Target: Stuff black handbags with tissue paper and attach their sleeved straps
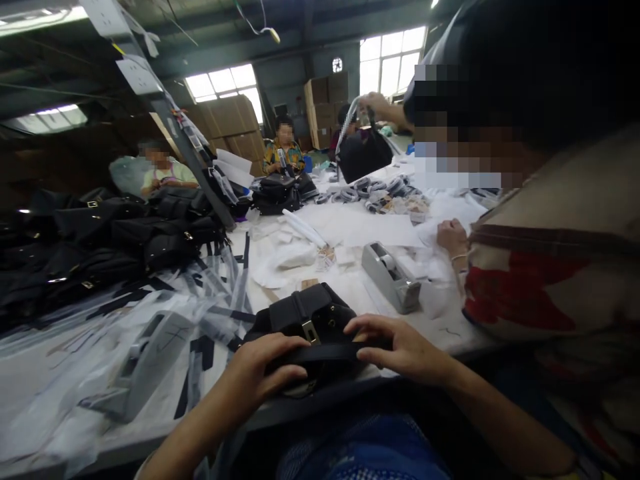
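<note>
A black handbag (pixel 313 317) with a metal clasp lies at the near edge of the white table (pixel 350 227), right in front of me. My left hand (pixel 263 373) grips its near left edge, fingers curled over the black strap (pixel 325 352). Just right of it, my right hand (pixel 400 347) pinches the same strap with fingers bent.
A grey tape dispenser (pixel 393 277) sits right of the bag, another (pixel 143 363) at the near left. Black bags (pixel 100 247) pile up at the left among clear plastic sleeves (pixel 220 293). A person (pixel 545 253) leans in at the right, hand (pixel 451 237) on the table. Others sit at the far end.
</note>
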Tool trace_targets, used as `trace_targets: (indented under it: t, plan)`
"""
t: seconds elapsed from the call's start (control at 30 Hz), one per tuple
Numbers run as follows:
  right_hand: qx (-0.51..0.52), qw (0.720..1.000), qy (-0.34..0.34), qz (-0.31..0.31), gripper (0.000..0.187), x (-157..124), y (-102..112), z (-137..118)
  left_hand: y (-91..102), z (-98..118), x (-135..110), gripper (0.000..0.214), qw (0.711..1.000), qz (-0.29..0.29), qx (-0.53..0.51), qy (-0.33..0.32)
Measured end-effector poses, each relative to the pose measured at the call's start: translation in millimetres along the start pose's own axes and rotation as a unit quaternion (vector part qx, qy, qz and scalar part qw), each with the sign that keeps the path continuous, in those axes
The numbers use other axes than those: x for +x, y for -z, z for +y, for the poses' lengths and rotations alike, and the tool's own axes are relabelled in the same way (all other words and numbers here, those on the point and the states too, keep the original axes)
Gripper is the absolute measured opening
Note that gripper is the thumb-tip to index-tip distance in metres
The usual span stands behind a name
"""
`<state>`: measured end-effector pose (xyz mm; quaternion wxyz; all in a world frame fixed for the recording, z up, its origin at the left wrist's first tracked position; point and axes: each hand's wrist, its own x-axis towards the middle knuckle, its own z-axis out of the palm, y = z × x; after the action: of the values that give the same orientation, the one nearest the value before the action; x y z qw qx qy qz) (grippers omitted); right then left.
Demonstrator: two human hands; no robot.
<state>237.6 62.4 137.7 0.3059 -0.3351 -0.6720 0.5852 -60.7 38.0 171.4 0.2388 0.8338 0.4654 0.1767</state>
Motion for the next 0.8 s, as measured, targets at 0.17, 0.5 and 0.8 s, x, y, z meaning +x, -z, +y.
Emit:
trace_targets:
  t: [0.17, 0.5, 0.8]
  plan:
    - [-0.042, 0.999, 0.017, 0.019, 0.036, -1.7, -0.9, 16.1, -1.1, -11.8, -11.1, 0.022, 0.998, 0.06, 0.009, -0.003]
    - [-0.098, 0.992, 0.02, 0.082, 0.027, -4.1, -6.5, 24.7, -11.0, -14.9, -20.7, 0.024, 0.995, 0.094, -0.025, 0.018]
    - [-0.062, 0.994, 0.007, 0.091, 0.038, -6.6, -6.4, 25.1, -7.9, -21.4, -21.4, 0.023, 0.996, 0.082, -0.023, 0.028]
